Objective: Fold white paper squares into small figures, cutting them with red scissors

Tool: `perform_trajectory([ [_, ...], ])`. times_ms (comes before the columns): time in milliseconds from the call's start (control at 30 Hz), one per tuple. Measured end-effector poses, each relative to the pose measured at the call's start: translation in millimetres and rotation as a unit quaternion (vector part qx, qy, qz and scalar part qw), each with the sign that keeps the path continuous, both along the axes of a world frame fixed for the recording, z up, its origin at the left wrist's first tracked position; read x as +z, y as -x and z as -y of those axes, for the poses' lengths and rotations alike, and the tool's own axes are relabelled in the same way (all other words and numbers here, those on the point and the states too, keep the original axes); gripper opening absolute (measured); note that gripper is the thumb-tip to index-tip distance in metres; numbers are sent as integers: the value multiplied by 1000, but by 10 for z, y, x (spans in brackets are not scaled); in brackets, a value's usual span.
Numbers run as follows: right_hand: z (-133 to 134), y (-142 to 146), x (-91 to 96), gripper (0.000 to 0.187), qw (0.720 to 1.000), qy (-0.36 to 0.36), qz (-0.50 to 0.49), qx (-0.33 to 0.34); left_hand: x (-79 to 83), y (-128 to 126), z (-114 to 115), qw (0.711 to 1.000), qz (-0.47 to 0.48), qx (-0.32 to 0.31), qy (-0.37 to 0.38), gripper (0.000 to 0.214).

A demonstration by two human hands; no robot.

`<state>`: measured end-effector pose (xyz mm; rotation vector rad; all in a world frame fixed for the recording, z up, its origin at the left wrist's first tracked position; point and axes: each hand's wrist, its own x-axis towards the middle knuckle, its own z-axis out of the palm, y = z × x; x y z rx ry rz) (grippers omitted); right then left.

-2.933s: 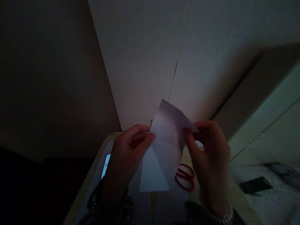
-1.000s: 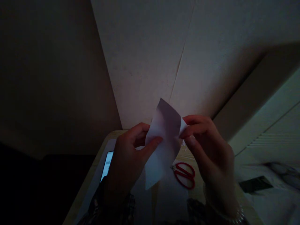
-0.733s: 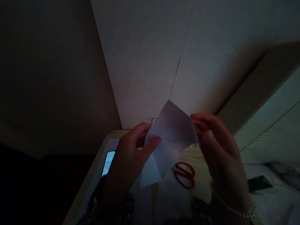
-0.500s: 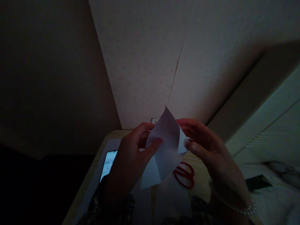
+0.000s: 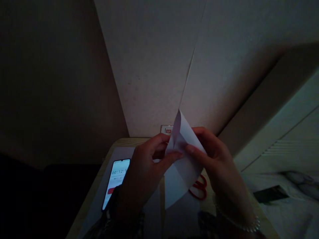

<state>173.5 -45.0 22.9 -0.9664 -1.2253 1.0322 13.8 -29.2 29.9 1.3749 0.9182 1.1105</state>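
A folded sheet of white paper (image 5: 183,169) is held up between both hands, its pointed tip upward and a fold standing open near the top. My left hand (image 5: 152,161) grips its left edge, thumb on the near face and fingers behind. On the right side my right hand (image 5: 211,156) pinches it the same way, with the thumb pressed near the middle and the fingers hidden at the back. Below the paper lie scissors with red handles (image 5: 200,187), partly covered by it; their blades are out of sight.
A lit phone (image 5: 117,179) showing a timer lies left of my left hand. White sheets (image 5: 152,212) cover part of the wooden table (image 5: 124,142). A small box (image 5: 167,128) is at the wall behind. A dark flat object (image 5: 271,194) lies at far right.
The paper has turned and its fold now faces me, opening near the tip. My right thumb has moved left onto the paper's middle. More of the phone shows.
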Motion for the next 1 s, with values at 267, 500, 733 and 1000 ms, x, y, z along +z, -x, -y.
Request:
perform_trajectory([
  [267, -1, 43, 0, 15, 997, -6, 14, -71, -24, 1, -62, 999, -24, 24, -35, 5],
  [500, 43, 69, 44, 19, 994, 1, 39, -100, 30, -30, 0, 994, -60, 45, -75, 7],
  [733, 98, -6, 102, 14, 995, -10, 82, -48, 69, -32, 20, 989, -102, 66, -86, 9],
  [1000, 112, 26, 95, 4, 995, -14, 65, -77, 52, -30, 36, 984, -114, 67, -122, 18],
])
